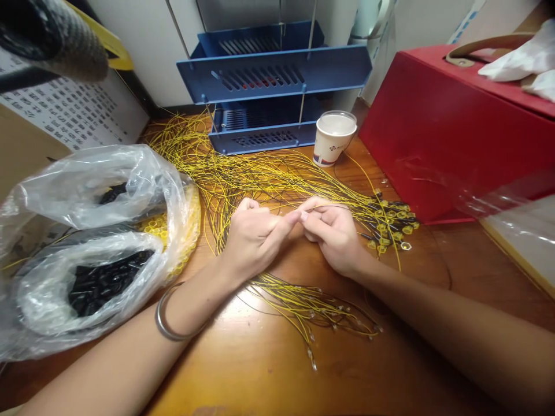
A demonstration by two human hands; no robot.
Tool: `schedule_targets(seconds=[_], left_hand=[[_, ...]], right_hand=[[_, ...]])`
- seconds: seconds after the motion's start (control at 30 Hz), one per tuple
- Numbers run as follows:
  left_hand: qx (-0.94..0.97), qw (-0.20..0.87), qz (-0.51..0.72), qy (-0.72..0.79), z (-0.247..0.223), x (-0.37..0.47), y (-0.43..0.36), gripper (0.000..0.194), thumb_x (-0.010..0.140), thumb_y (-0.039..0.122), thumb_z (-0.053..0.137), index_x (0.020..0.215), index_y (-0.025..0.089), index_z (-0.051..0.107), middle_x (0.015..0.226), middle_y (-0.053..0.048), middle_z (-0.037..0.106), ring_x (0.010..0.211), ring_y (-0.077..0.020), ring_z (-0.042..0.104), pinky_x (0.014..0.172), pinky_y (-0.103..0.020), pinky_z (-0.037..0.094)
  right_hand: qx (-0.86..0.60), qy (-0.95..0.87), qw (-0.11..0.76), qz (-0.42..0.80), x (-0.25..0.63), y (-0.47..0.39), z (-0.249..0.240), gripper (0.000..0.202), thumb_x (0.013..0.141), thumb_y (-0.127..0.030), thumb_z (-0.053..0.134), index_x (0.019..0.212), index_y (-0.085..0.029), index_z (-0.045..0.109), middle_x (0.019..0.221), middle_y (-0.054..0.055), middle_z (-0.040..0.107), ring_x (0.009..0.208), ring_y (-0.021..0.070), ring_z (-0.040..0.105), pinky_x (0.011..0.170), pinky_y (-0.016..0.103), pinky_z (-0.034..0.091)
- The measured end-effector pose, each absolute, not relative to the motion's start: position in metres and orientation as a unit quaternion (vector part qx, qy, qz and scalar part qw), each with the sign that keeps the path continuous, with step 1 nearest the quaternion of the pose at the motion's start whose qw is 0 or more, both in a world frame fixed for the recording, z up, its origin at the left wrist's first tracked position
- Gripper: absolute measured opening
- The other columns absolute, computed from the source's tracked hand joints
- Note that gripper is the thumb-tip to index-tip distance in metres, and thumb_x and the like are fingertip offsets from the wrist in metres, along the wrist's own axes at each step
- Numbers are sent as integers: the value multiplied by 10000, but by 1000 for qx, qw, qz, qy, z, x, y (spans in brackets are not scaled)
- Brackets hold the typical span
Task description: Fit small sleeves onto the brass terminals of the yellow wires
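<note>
My left hand (258, 234) is closed, its thumb and forefinger pinched together at the middle of the table. Fingertip to fingertip with it, my right hand (332, 231) is also closed, with a thin wire running over its fingers. Whatever sits between the fingertips is too small and covered to make out. Beneath and beyond both hands spreads a big bundle of yellow and black wires (269, 173). On the right its ends carry black sleeves and yellow hexagonal caps (390, 219). Closer to me, a smaller bunch of wires (299, 294) ends in small clear tips.
Left stands an open plastic bag (177, 202) with black sleeves (108, 280) and yellow caps (156, 226). Behind the wires are a blue tiered rack (269, 75) and a paper cup (332, 141). A red box (442, 133) borders the right side of the wooden table (243, 364).
</note>
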State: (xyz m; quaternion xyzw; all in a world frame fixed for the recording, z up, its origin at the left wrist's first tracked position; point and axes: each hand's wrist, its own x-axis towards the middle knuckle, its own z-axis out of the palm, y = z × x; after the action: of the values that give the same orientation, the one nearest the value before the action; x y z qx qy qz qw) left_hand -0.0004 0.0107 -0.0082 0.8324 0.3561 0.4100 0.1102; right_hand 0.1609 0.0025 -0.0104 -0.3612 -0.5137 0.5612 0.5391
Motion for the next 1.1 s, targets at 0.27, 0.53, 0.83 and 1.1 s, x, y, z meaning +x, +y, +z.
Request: schedule_targets(seconds=[0.27,0.53,0.83,1.1], left_hand=[[825,100,390,396,-5,1,7,352,971,380,548,680,183,538,584,41,564,542,-106,446,671,-323,348],[831,92,409,367,-7,2,11,487,1014,265,451,538,165,415,472,63,360,460,-82,291,641,-330,317],[795,156,420,408,-4,0,7,655,1064,431,284,484,175,449,458,27,485,453,-90,401,668,-353,339],[810,142,417,388,1,1,5,159,933,257,553,799,175,570,706,24,632,611,-112,513,688,-308,389]], right_hand=[[-365,-530,537,545,163,1,-9,161,768,-292,682,720,-160,601,484,-86,347,442,52,259,441,240,163],[-354,-527,538,555,161,1,-7,192,790,-305,678,709,-160,582,474,-97,336,430,46,257,439,242,173],[-365,-502,553,556,160,2,-10,187,785,-293,692,709,-156,590,474,-98,348,424,42,260,433,247,157],[-360,-520,554,542,160,2,-9,162,787,-276,677,725,-143,607,464,-105,340,418,40,254,426,238,180]])
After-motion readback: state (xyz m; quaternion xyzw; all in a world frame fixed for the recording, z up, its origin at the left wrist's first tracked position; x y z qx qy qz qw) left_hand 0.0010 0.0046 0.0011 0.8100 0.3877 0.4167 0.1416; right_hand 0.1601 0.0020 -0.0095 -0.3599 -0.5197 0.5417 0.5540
